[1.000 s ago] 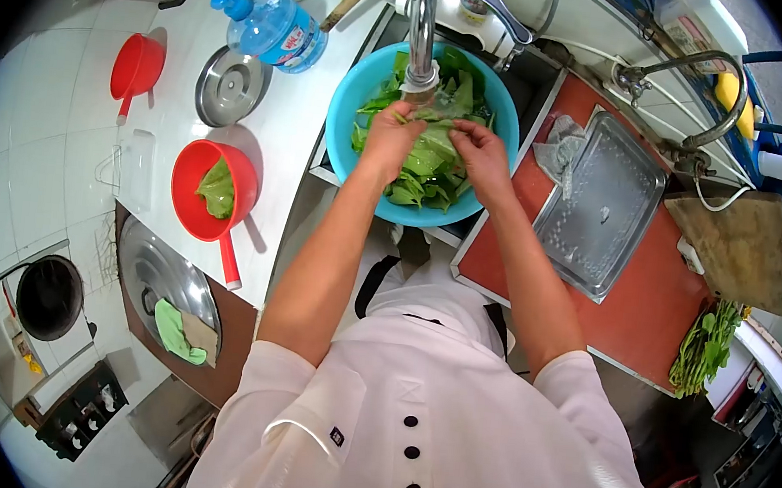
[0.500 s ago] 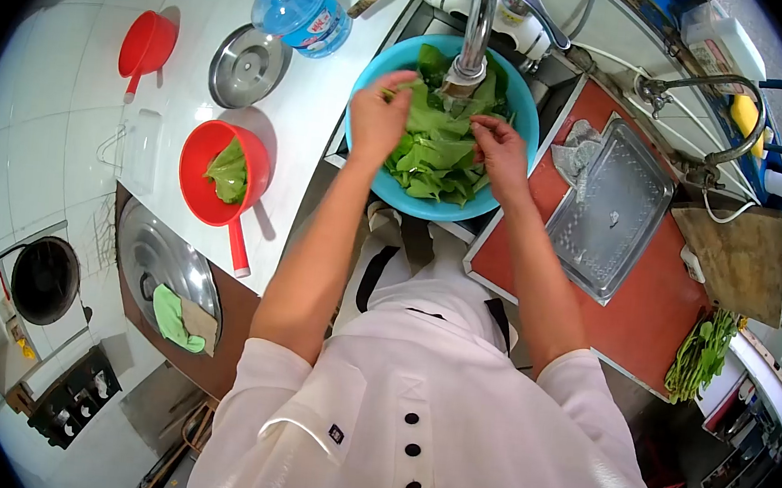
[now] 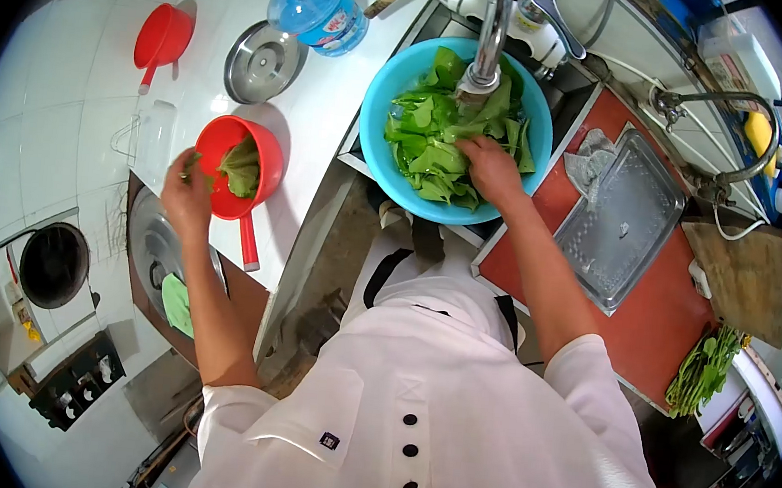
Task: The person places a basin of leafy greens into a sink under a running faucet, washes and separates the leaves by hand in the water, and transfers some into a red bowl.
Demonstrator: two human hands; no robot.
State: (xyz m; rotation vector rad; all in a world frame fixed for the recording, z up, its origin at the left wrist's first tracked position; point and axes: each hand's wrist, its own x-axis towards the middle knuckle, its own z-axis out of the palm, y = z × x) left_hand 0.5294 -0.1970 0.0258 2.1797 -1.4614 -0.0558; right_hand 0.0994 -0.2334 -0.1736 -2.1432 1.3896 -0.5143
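My left hand (image 3: 187,193) is at the left rim of a red dipper (image 3: 274,164) on the white counter. Its fingers are pinched on a small green leaf piece (image 3: 195,169), partly hidden by them. Another leaf (image 3: 240,168) lies inside the dipper. Over the blue basin (image 3: 368,154), my right hand (image 3: 493,169) has its fingers closed on the leafy greens (image 3: 436,158); the fingertips are partly hidden among the leaves. The greens fill the basin, which sits in the sink under the metal faucet (image 3: 487,62).
On the counter stand a metal bowl (image 3: 263,64), a blue water bottle (image 3: 323,15) and a second red dipper (image 3: 164,36) farther back. To the right, a metal tray (image 3: 616,222), a cloth (image 3: 590,164), a cutting board (image 3: 740,275) and a bunch of greens (image 3: 704,369) lie on the red surface.
My left hand has moved from the basin leftward to the red dipper. The right hand remains at the basin, slightly lower over the leaves. The view has shifted a little.
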